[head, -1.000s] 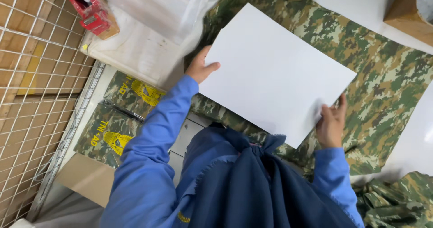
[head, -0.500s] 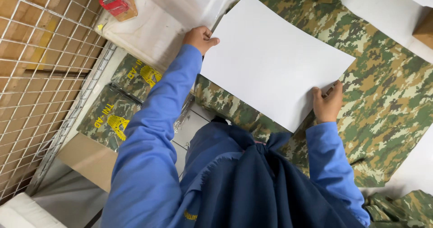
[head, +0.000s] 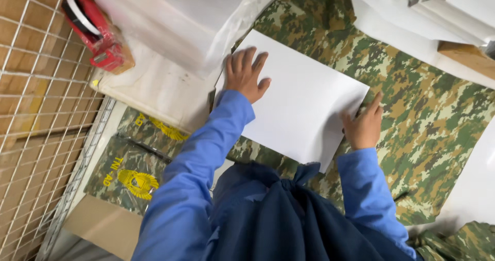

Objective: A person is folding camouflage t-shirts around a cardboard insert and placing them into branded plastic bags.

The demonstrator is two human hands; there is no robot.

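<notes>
A white rectangular board [head: 304, 101] lies on a spread green camouflage garment [head: 423, 116]. My left hand [head: 246, 74] rests flat on the board's near-left corner, fingers apart. My right hand [head: 364, 125] touches the board's right edge, fingertips on the fabric beside it. Both arms wear blue sleeves, and a dark blue apron knot [head: 289, 189] shows below.
A red tape dispenser [head: 98, 34] sits on a white plastic-covered stack [head: 170, 39] at the upper left. Packed camouflage items with yellow emblems [head: 129, 173] lie below it. A wire mesh cage [head: 36, 116] stands at the left. White sheets [head: 412, 13] lie at the upper right.
The board now lies lower and flatter on the garment. My left hand has shifted from the board's edge onto its top surface, and my right hand has slid along the right edge.
</notes>
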